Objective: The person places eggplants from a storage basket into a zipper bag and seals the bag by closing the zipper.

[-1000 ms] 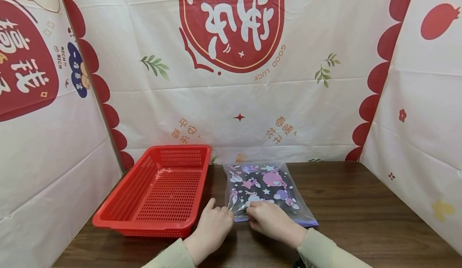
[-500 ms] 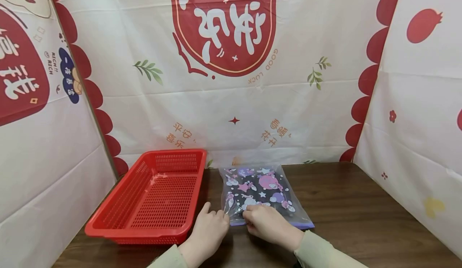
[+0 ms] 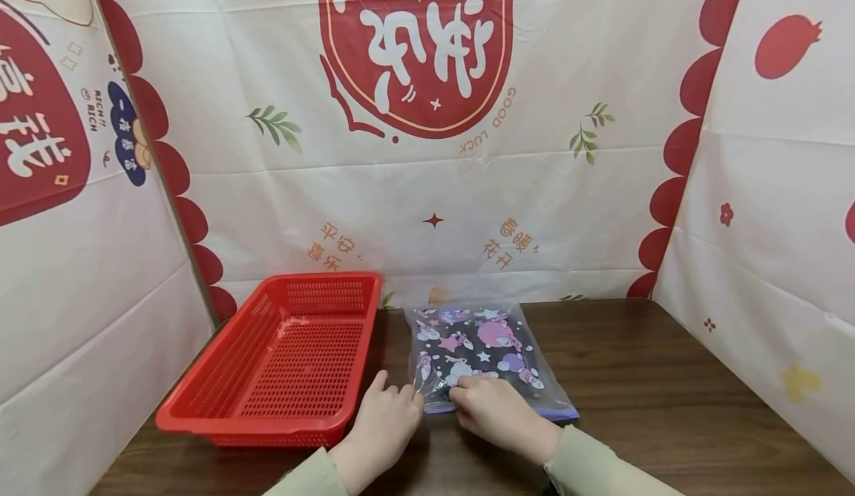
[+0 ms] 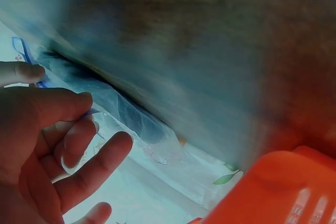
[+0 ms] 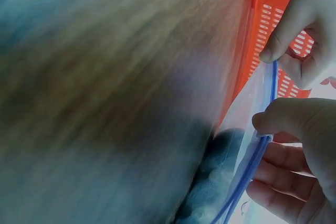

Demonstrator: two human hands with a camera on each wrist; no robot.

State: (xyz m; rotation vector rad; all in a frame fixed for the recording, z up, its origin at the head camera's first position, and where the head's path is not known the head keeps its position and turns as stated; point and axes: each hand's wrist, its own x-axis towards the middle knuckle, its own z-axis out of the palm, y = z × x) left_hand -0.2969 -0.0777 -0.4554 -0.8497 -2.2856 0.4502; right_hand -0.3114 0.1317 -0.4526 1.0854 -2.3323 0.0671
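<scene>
A clear zip bag (image 3: 413, 355) with a blue-purple zip edge (image 3: 559, 413) lies flat on the table. Inside it is a folded dark piece (image 3: 482, 336) printed with pink, purple and white cartoon figures and stars; its exact kind is unclear. My left hand (image 3: 390, 418) pinches the bag's near left corner between thumb and finger. Just to its right, my right hand (image 3: 497, 410) pinches the zip edge, thumb on the near side in the right wrist view (image 5: 294, 129). Under the right hand, part of the zip is hidden in the head view.
A red perforated plastic basket (image 3: 267, 428) stands left of the bag, close to my left hand. Brown wooden table (image 3: 654, 384) extends to the right. Printed white cloth (image 3: 374, 191) hangs behind and on both sides.
The head view has shifted slightly, so everything appears a little further left. Both hands keep their grip on the bag's near edge, with barely any visible motion.
</scene>
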